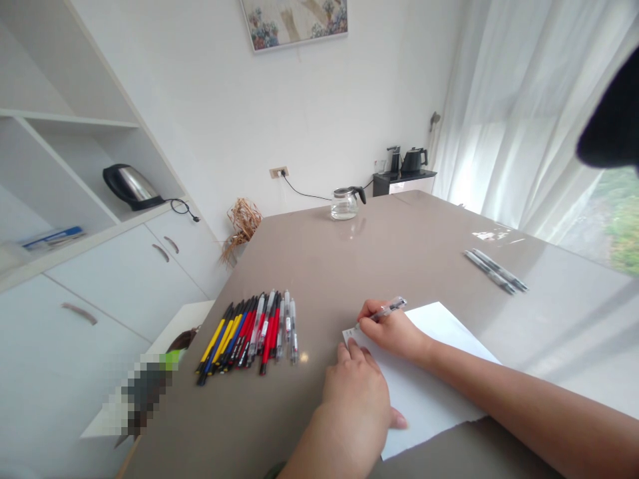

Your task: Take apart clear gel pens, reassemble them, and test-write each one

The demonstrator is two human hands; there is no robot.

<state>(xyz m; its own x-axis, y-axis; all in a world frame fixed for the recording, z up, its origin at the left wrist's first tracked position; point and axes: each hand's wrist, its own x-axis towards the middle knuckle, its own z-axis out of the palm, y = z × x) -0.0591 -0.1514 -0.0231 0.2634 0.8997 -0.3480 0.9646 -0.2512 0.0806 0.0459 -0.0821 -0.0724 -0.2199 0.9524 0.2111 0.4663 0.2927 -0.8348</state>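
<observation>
A person's two bare hands are working over a white sheet of paper (444, 326) on a brown table (309, 259), right of centre in the lower half of the frame. The right hand (397, 336) is reaching in from the right edge and is gripping a clear pen (395, 305) between its closed fingers. The pen is slanting, its back end pointing toward the upper right and its writing end pointing down and left, to the sheet's upper-left corner. A few small marks are showing at that corner, too tiny to read; whether the tip is touching the paper cannot be told. The left hand (357, 396) is coming up from the bottom edge and is holding no object: it is lying palm down over the sheet's left edge, fingers pointing up toward the same corner, thumb spreading right across the paper. Its fingertips are resting just below the pen's tip, so both hands are meeting near that corner, with the right hand above and slightly to the right. The sheet is stretching away toward the lower right, partly passing under the right forearm. Left of centre, nearer the left hand, a row of coloured and clear pens (257, 326) is lying side by side, most leaning toward the upper right. At the right, nearer the right hand, two spare pens (492, 273) are lying close together, sloping down to the right. A glass pot (344, 205) is standing at the far end, upper centre.
</observation>
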